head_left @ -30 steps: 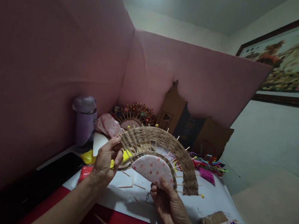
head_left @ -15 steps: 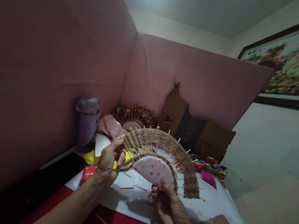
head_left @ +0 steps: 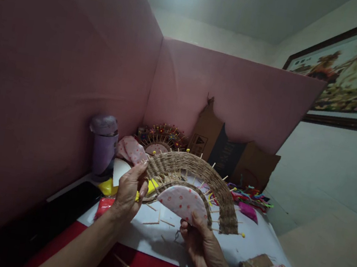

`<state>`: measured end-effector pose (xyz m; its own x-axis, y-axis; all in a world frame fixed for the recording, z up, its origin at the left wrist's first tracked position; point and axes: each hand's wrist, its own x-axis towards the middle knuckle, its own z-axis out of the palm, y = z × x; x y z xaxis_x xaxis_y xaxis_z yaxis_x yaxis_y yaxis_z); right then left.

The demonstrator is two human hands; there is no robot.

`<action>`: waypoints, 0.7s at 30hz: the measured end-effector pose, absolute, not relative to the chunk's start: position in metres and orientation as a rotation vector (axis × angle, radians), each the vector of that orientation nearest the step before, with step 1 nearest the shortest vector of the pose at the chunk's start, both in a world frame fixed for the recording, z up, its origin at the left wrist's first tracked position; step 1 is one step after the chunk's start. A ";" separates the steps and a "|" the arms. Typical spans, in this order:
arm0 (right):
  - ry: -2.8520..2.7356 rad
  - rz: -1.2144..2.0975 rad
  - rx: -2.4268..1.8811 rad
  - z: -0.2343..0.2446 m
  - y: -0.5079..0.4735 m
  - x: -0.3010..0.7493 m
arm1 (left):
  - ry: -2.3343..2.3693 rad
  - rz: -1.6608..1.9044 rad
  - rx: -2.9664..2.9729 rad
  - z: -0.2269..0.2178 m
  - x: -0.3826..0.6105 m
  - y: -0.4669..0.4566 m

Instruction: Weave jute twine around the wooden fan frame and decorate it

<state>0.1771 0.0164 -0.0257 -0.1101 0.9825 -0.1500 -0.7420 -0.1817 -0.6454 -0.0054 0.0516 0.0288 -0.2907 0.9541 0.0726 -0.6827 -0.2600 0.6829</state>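
Between my hands, tilted above the table, is a woven twine fan with thin sticks poking out along its curve. Yellow balls cap several of the stick ends. A half-round centre piece in pale pink cloth with red dots sits inside the arch. My left hand pinches the fan's left end, and its fingers partly hide the edge there. With the thumb on top and the fingers beneath, my right hand grips the lower edge of the cloth centre piece.
Behind stands a similar decorated fan, with a purple bottle to its left. Torn cardboard leans on the pink partition. Coloured pipe cleaners and a magenta packet lie right. Loose sticks and a black phone-like slab are on the table.
Hardly anything differs. The whole view has shifted very slightly, and both hands keep the same hold on the fan.
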 end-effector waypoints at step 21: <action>-0.492 1.622 -0.668 -0.026 0.016 0.177 | 0.791 1.878 0.573 0.026 -0.005 0.054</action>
